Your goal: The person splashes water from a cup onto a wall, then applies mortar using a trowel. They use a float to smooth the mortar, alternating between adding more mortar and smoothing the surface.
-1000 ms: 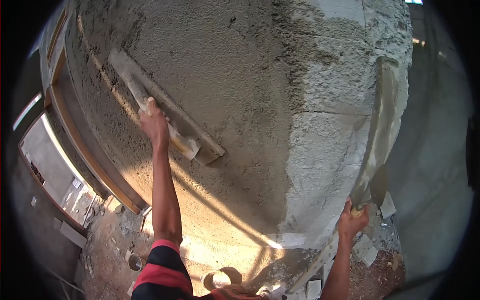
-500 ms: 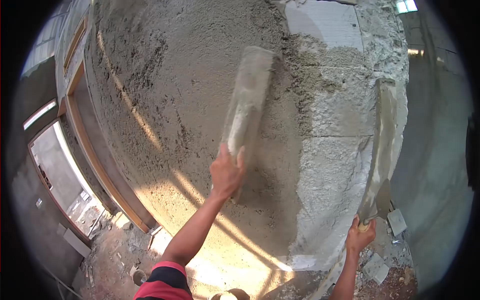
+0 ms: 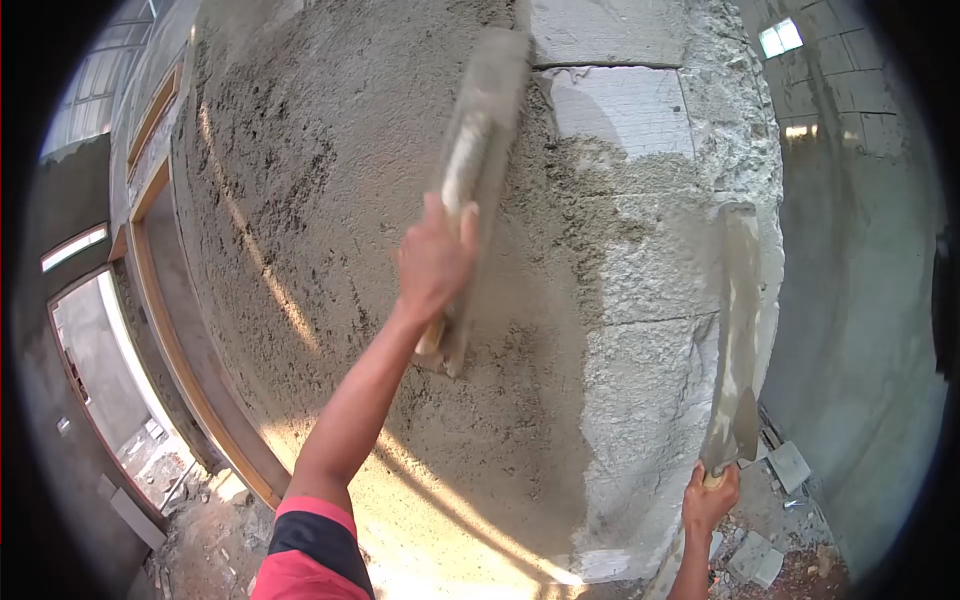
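I am looking at a wall [image 3: 330,250] that is filling most of the frame, covered with rough grey plaster. My left hand [image 3: 432,262] is sitting a little above the middle of the frame and is closing tightly around the handle of a long plastering float [image 3: 478,150]. The float is standing almost upright, leaning slightly to the right, and its flat face is pressing against the wet plaster. Its top end is reaching nearly to the upper edge of the frame, and its lower end is showing just below my fist. My left arm is coming up from the lower left, with a red and black sleeve [image 3: 305,550] at the bottom edge.

My right hand [image 3: 708,500] is staying low in the lower right of the frame, closed as a fist around the handle of a trowel [image 3: 733,430]. The blade of the trowel is pointing upward and is lying against a long straight strip [image 3: 738,300] that is running up along the right corner of the wall. I cannot tell exactly where the blade is ending and the strip is beginning.

In the upper middle of the frame, bare grey blocks [image 3: 610,90] are showing where the plaster is not covering them. At the left, a wooden door frame [image 3: 170,330] is curving along the wall. In the lower right corner, broken pieces of rubble [image 3: 780,470] are lying on the ground.
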`<state>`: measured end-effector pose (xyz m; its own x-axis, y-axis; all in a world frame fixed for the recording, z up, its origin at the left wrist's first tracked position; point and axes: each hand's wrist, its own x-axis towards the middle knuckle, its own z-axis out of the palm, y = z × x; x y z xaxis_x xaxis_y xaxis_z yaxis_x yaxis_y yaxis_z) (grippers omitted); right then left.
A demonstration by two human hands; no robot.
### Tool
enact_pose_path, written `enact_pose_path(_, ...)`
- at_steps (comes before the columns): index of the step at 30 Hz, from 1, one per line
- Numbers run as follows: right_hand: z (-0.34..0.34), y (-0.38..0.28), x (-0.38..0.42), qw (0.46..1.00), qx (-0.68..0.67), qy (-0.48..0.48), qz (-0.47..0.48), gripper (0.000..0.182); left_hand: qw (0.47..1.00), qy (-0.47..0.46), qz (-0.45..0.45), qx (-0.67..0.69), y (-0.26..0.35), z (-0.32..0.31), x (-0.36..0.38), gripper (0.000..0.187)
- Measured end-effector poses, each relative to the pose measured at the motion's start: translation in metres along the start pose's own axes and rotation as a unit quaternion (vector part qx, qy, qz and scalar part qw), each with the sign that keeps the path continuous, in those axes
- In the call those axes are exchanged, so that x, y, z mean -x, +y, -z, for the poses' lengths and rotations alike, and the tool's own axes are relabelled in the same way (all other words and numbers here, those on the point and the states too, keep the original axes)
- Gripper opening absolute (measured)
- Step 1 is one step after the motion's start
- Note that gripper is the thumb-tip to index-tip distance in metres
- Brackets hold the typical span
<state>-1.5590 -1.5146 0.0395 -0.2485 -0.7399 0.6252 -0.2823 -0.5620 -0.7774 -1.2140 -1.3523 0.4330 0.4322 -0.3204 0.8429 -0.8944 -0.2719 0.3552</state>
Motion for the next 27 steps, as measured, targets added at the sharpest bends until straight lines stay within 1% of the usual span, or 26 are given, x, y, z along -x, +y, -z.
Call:
enact_pose_path(2,-0.002,0.006,-0.001,1.000,0.003,0.000,0.008,0.031,0.997,-0.012,-0.020,-0.079,0.002,0.003,0.016,0.051)
enact_pose_path(3,-0.003,0.007,-0.001,1.000,0.001,0.002,0.009,0.032,0.996,0.016,-0.032,-0.083,0.004,0.007,0.006,0.051)
enact_pose_path(5,-0.006,0.007,0.000,1.000,-0.007,0.008,0.001,0.032,0.991,0.069,-0.063,-0.095,0.013,0.019,-0.046,0.051)
enact_pose_path(7,-0.003,-0.002,-0.002,1.000,0.001,-0.007,-0.019,0.033,0.993,0.087,-0.034,-0.072,0.037,0.051,-0.106,0.057)
enact_pose_path(9,-0.004,0.003,-0.001,0.999,-0.016,-0.011,-0.033,0.033,0.991,0.126,-0.012,-0.051,0.032,0.075,-0.174,0.061)
enact_pose_path(10,-0.003,0.002,0.001,0.999,-0.010,-0.010,-0.032,0.034,0.992,0.114,-0.014,-0.047,0.025,0.090,-0.199,0.062)
enact_pose_path(11,-0.003,-0.002,0.000,0.999,-0.007,-0.012,-0.029,0.034,0.993,0.104,-0.013,-0.045,0.018,0.104,-0.214,0.063)
enact_pose_path(13,-0.001,-0.003,-0.004,1.000,0.003,-0.009,-0.011,0.035,0.988,0.151,0.004,-0.041,0.001,0.104,-0.225,0.062)
enact_pose_path(14,-0.002,0.001,-0.004,1.000,0.010,-0.004,-0.002,0.035,0.984,0.173,0.010,-0.037,0.000,0.102,-0.227,0.062)
enact_pose_path(15,-0.003,0.004,-0.002,1.000,0.018,0.000,0.006,0.035,0.989,0.139,0.040,0.011,0.013,0.096,-0.201,0.061)
enact_pose_path(16,-0.002,0.010,0.000,1.000,0.022,0.001,0.001,0.036,0.990,0.105,0.074,0.056,0.030,0.084,-0.153,0.059)
enact_pose_path(17,-0.004,0.018,-0.001,1.000,0.024,0.000,-0.001,0.036,0.992,0.116,0.040,0.025,0.040,0.074,-0.110,0.055)
enact_pose_path(18,-0.007,0.021,0.000,1.000,0.024,-0.005,0.001,0.036,0.984,0.170,-0.031,-0.052,0.003,0.044,-0.108,0.051)
enact_pose_path(20,-0.009,0.014,0.001,1.000,0.012,0.004,0.006,0.030,0.993,0.096,-0.037,-0.053,-0.016,0.010,-0.056,0.051)
enact_pose_path(21,-0.007,0.010,0.001,1.000,0.008,0.015,0.006,0.028,0.994,0.081,-0.041,-0.063,-0.020,0.017,-0.050,0.051)
enact_pose_path(23,-0.002,0.009,0.001,1.000,0.015,0.007,-0.009,0.028,0.995,0.049,-0.048,-0.071,-0.027,0.021,-0.047,0.050)
enact_pose_path(24,-0.004,0.011,0.003,1.000,0.012,0.002,-0.014,0.030,0.989,0.080,-0.065,-0.109,-0.031,0.033,-0.063,0.054)
enact_pose_path(25,-0.008,0.011,0.001,1.000,0.009,-0.004,-0.020,0.031,0.985,0.113,-0.057,-0.116,-0.032,0.049,-0.086,0.056)
enact_pose_path(26,-0.007,0.003,0.000,1.000,0.005,0.003,-0.011,0.028,0.981,0.139,-0.043,-0.125,-0.030,0.069,-0.102,0.059)
enact_pose_path(27,-0.009,0.003,0.000,1.000,0.004,0.001,-0.014,0.028,0.987,0.140,0.007,-0.082,-0.040,0.085,-0.129,0.059)
